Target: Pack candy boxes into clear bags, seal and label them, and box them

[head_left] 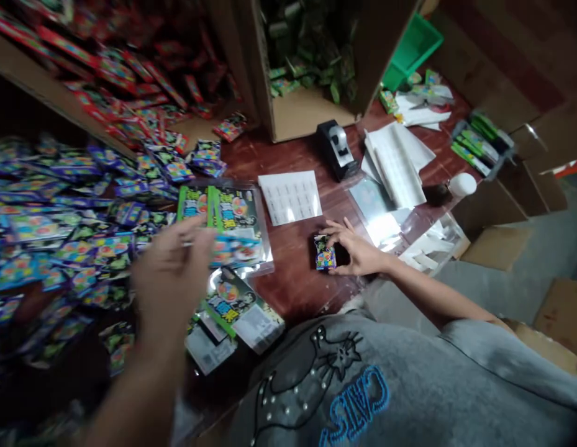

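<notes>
My left hand (174, 267), smeared by motion, is closed on a small blue packet (235, 248) that sticks out to the right. It passes over several flat printed boxes (241, 208) with green edges, some on a clear plastic sheet. More printed boxes (230, 304) lie just below, near the table's front edge. My right hand (356, 248) grips a small dark packet (324, 253) with bright round prints, thumb on the near side and fingers on the far side. That packet rests on the table; whether it is one or a stack I cannot tell.
Loose purple and blue packets (83, 242) cover the left side. Cardboard boxes hold red packets (143, 81) and green packets (316, 68). A label sheet (290, 197), a tape dispenser (337, 149), papers (395, 164), a white-capped bottle (461, 185) and a green bin (413, 49) stand around.
</notes>
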A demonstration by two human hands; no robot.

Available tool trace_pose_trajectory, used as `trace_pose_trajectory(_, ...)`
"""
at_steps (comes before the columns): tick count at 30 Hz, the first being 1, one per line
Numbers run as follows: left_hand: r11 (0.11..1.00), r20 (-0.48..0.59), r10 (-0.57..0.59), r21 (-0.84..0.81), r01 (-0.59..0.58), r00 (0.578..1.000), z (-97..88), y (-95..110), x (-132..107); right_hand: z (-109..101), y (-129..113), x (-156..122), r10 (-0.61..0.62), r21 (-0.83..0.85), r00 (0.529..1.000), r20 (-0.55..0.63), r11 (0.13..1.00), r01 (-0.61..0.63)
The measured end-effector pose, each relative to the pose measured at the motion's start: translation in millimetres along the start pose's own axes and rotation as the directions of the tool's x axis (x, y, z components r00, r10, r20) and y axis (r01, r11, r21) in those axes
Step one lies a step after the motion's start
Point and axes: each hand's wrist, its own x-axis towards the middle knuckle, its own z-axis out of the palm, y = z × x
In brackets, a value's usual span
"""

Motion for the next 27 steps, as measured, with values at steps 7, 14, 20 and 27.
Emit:
trace_pose_trajectory(7,0.978,0.069,-0.051,0.207,0.035,0.996,121.6,-11,-75,11,15,-27,-0.011,-0.202,0.999,-0.05,0.979,0.0)
trace_pose_trajectory(14,0.594,0.638,0.331,0.432,-0.679,0.696,89.9,1,-64,11,25,-16,-0.103,-0.174,0.995,-0.018,0.98,0.098)
trace_pose_trajectory(20,0.592,0.867,0.254,0.211,-0.778,0.429,89.8,-4,-25,2,32,-15,-0.176,-0.119,0.984,0.009,0.977,0.176)
trace_pose_trajectory(27,0.92,0.615,0.299,0.016,-0.39,0.73,114.2,-8,-60,-3,30,-17,-0.113,-0.054,0.99,-0.08,0.993,0.109)
